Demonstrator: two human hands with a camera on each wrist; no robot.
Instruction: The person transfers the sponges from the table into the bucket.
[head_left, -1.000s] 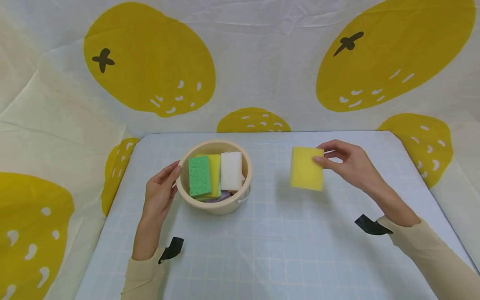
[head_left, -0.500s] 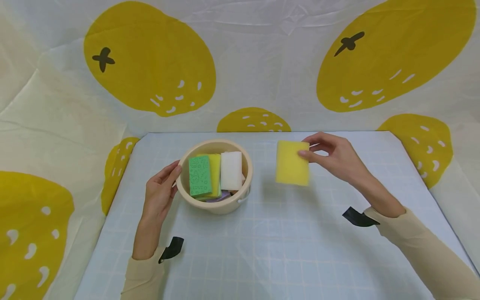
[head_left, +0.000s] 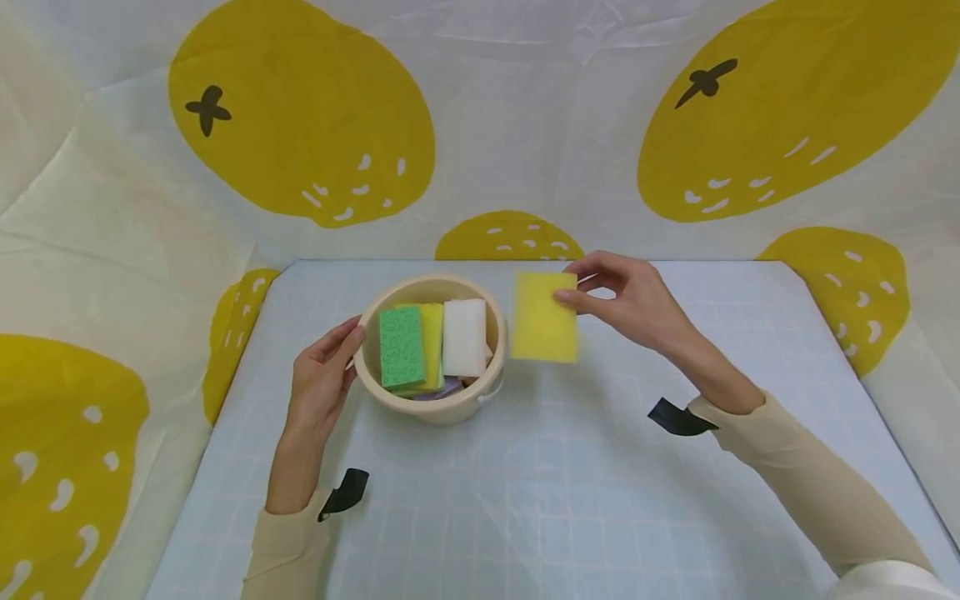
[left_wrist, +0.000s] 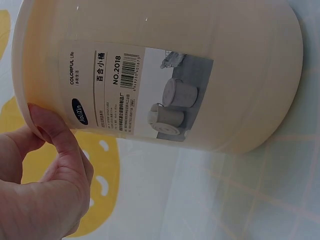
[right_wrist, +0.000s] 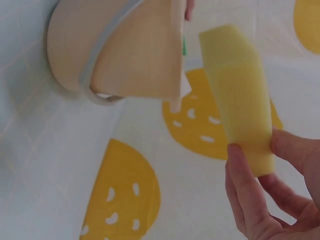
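Note:
A cream plastic bucket [head_left: 495, 392] stands upright on the table, filled with a green sponge [head_left: 402, 346], a yellow sponge [head_left: 432, 333] and a white sponge [head_left: 465, 337]; something purple lies lower down. My left hand [head_left: 321, 379] pinches the bucket's left rim; the left wrist view shows thumb and finger on that rim, above a printed label [left_wrist: 105, 90]. With thumb and fingers, my right hand [head_left: 633, 304] pinches another yellow sponge [head_left: 543, 321] by its right edge. That sponge hangs in the air just right of the bucket, above rim height in the right wrist view [right_wrist: 242, 95].
A pale blue checked cloth covers the table [head_left: 525, 500]. Behind it hangs a white curtain [head_left: 532, 125] printed with large yellow fruit. The bucket's handle [right_wrist: 105, 45] hangs down along its side.
My right hand has carried the yellow sponge leftward and slightly away from me, up close to the bucket. My left hand keeps its hold on the rim, and the bucket stays put.

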